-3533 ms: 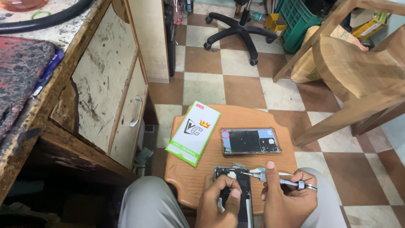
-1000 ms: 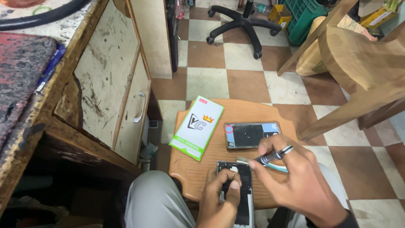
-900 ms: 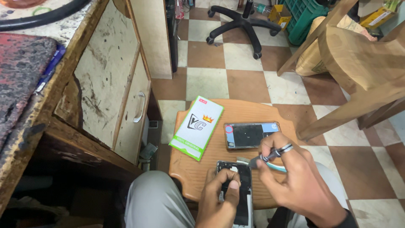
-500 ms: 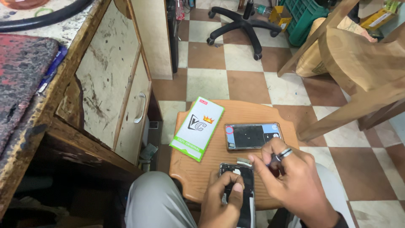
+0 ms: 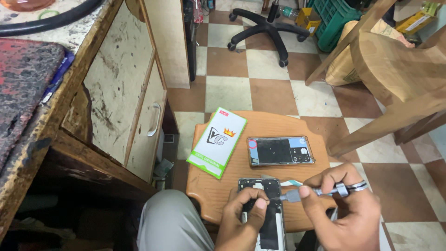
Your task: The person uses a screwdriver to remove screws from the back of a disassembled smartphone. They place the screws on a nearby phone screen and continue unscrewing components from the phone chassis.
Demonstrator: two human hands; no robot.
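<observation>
The right hand point(image 5: 346, 211) is pinching a slim metal screwdriver point(image 5: 320, 191) between thumb and fingers, with its tip pointing left onto an opened smartphone point(image 5: 262, 209). The left hand point(image 5: 241, 221) is pressing its fingers closed onto the phone's left edge, steadying it just beside the screwdriver tip. The phone is lying face down with its back cover off, dark inner parts showing, at the near edge of a small round-cornered wooden tabletop point(image 5: 278, 125), between the person's knees. A grey trouser leg point(image 5: 169, 223) is showing at the lower left.

Just beyond the hands, a second phone in a clear case point(image 5: 280, 151) is lying flat across the tabletop. To its left, a green and white flat box point(image 5: 217, 142) is resting at an angle, partly hanging over the tabletop's edge.

Further out, a worn wooden cabinet with a metal handle point(image 5: 153, 120) is standing on the left. A brown and cream chequered floor point(image 5: 232, 93) is spreading beyond, with a black office chair base point(image 5: 269, 30) and a wooden chair point(image 5: 395, 79) at the right.
</observation>
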